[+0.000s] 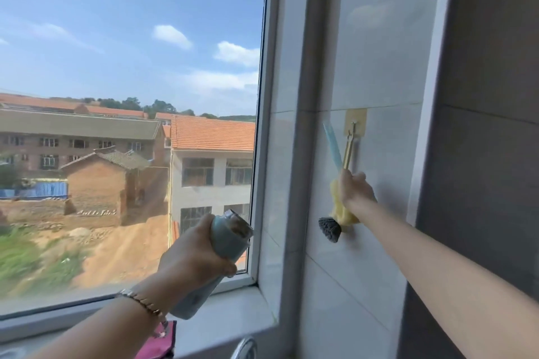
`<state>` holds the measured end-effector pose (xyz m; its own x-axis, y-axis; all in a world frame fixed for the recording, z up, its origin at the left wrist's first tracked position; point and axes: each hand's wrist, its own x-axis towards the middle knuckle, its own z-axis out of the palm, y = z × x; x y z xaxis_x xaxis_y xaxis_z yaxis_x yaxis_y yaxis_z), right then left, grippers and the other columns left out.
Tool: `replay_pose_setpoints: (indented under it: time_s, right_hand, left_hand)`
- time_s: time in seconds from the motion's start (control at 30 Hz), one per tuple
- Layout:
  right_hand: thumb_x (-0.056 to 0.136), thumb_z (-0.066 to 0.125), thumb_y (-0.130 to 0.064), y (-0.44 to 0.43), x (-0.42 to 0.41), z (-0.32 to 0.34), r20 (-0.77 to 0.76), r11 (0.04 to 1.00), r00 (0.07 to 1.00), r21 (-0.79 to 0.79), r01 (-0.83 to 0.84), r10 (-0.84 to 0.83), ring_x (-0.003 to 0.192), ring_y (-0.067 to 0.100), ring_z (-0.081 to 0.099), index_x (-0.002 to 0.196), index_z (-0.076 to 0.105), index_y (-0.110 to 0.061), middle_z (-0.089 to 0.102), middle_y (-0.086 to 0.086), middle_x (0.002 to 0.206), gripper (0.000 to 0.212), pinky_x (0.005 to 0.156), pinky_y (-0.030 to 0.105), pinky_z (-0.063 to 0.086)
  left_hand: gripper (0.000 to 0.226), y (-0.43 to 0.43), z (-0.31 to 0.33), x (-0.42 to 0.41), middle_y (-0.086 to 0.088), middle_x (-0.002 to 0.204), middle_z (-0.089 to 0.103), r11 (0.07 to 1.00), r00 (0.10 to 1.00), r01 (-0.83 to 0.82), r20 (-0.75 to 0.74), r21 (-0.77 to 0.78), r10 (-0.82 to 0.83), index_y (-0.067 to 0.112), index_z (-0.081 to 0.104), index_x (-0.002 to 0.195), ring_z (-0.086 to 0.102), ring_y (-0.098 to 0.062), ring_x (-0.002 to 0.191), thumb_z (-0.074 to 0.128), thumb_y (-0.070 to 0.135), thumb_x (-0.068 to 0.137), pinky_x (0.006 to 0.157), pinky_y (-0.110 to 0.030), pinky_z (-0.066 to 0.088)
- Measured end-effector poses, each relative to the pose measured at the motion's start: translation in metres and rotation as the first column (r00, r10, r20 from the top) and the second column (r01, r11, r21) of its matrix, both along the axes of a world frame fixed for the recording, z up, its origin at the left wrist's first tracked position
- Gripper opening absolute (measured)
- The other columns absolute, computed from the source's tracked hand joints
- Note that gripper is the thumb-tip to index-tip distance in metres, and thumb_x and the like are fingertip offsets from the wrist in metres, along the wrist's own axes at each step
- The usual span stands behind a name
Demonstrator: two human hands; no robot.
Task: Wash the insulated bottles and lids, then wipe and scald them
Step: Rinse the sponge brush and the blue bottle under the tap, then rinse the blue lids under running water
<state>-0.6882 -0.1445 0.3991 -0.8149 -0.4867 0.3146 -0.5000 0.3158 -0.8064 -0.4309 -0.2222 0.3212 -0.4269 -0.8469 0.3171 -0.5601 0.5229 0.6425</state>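
My left hand point(192, 253) was wrapped around the middle of the insulated bottle point(227, 239), fingers and thumb curled right round it. I held it up in front of the window point(131, 96) on the left, above the sill point(233, 309), tilted with its open mouth pointing up and to the right. No lid was on it.

My right hand point(357, 188) was stretched to the far right. It was closed around the hanging brushes point(341, 210) just above the yellow sponge, where they hung from the hook point(353, 125) on the tiled wall point(379, 52). I could not tell whether I gripped both handles or only one.

I judged the bottle rigid and fairly light while empty. Its smooth wall would likely turn slippery once wet and soapy, so a full wrap low on the body seemed the safest hold, with the mouth left free. The brushes looked light, with stiff handles and soft heads. They were best taken on the handle, then lifted up off the hook, not tugged outward.
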Motion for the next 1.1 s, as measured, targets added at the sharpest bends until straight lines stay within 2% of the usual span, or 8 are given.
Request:
replay_pose_setpoints:
  time_s: [0.2, 0.53, 0.63, 0.73, 0.83, 0.97, 1.03, 1.1]
  right_hand:
    - [0.098, 0.03, -0.023, -0.006, -0.004, -0.02, -0.151, 0.97, 0.979, -0.219, 0.104, -0.139, 0.1, 0.041, 0.054, 0.108, 0.038, 0.002, 0.053, 0.028, 0.115, 0.028, 0.071, 0.038, 0.036]
    - [0.098, 0.035, -0.024, -0.004, 0.004, -0.04, -0.027, 0.984, 0.997, -0.161, 0.07, -0.076, 0.101, 0.039, 0.056, 0.105, 0.039, 0.0, 0.056, 0.026, 0.114, 0.025, 0.069, 0.033, 0.034]
    - [0.095, 0.045, -0.032, 0.001, 0.011, -0.047, 0.018, 0.983, 0.998, -0.175, 0.057, -0.055, 0.106, 0.038, 0.054, 0.105, 0.038, -0.003, 0.052, 0.025, 0.119, 0.031, 0.076, 0.035, 0.04]
    - [0.089, 0.056, -0.031, 0.015, 0.033, -0.076, -0.085, 0.993, 0.992, -0.085, 0.081, -0.089, 0.118, 0.04, 0.039, 0.128, 0.035, 0.003, 0.039, 0.027, 0.127, 0.056, 0.095, 0.043, 0.038]
    - [0.086, 0.059, -0.014, 0.046, 0.078, -0.134, -0.096, 0.99, 0.987, -0.053, -0.133, 0.128, 0.122, 0.032, 0.032, 0.135, 0.035, -0.004, 0.035, 0.02, 0.13, 0.056, 0.102, 0.035, 0.03]
    - [0.085, 0.063, -0.012, 0.086, 0.144, -0.233, 0.131, 0.793, 0.803, 0.128, -0.595, 0.581, 0.097, 0.013, 0.055, 0.104, 0.06, -0.02, 0.059, 0.006, 0.11, 0.021, 0.083, 0.016, 0.041]
    - [0.083, 0.066, -0.01, 0.098, 0.17, -0.284, 0.313, 0.634, 0.67, 0.222, -0.741, 0.673, 0.094, 0.009, 0.058, 0.103, 0.059, -0.021, 0.062, 0.004, 0.106, 0.024, 0.085, 0.013, 0.045]
    - [0.079, 0.07, -0.012, 0.103, 0.192, -0.328, 0.464, 0.437, 0.535, 0.31, -0.845, 0.706, 0.099, 0.005, 0.055, 0.116, 0.051, -0.023, 0.057, -0.003, 0.109, 0.043, 0.086, 0.008, 0.042]
  left_hand:
    - [0.061, -0.005, -0.012, -0.002, 0.009, 0.081, 0.058, 0.999, 1.0, -0.015, 0.027, 0.037, 0.014, 0.032, 0.045, 0.101, 0.058, -0.014, 0.073, 0.082, 0.027, 0.052, 0.068, -0.032, 0.052]
    - [0.064, -0.006, -0.029, 0.005, 0.007, 0.084, 0.06, 0.996, 0.999, 0.01, 0.044, 0.092, -0.015, 0.033, 0.043, 0.104, 0.06, -0.016, 0.076, 0.077, 0.029, 0.05, 0.071, -0.037, 0.054]
    - [0.065, -0.001, -0.037, 0.014, 0.006, 0.083, 0.061, 0.993, 0.999, 0.027, 0.018, 0.113, -0.029, 0.034, 0.043, 0.102, 0.06, -0.017, 0.075, 0.075, 0.032, 0.045, 0.07, -0.038, 0.054]
    - [0.064, 0.015, -0.058, 0.03, 0.005, 0.082, 0.061, 0.985, 0.998, 0.064, -0.025, 0.159, -0.061, 0.034, 0.045, 0.101, 0.06, -0.017, 0.073, 0.077, 0.033, 0.045, 0.068, -0.037, 0.053]
    - [0.06, 0.039, -0.102, 0.053, 0.006, 0.081, 0.061, 0.97, 0.994, 0.107, -0.046, 0.218, -0.099, 0.035, 0.047, 0.097, 0.059, -0.013, 0.071, 0.077, 0.032, 0.045, 0.064, -0.033, 0.051]
    - [0.065, 0.074, -0.183, 0.086, 0.009, 0.084, 0.064, 0.921, 0.996, 0.083, -0.041, 0.381, -0.073, 0.038, 0.047, 0.101, 0.062, -0.008, 0.075, 0.08, 0.031, 0.045, 0.066, -0.028, 0.053]
    - [0.07, 0.091, -0.225, 0.099, 0.008, 0.087, 0.066, 0.872, 0.997, 0.049, -0.073, 0.488, -0.015, 0.037, 0.049, 0.103, 0.064, -0.01, 0.079, 0.081, 0.035, 0.04, 0.071, -0.031, 0.055]
    - [0.07, 0.107, -0.258, 0.108, 0.003, 0.091, 0.067, 0.802, 0.989, 0.006, -0.12, 0.598, 0.082, 0.03, 0.051, 0.102, 0.065, -0.013, 0.081, 0.085, 0.031, 0.04, 0.073, -0.034, 0.057]
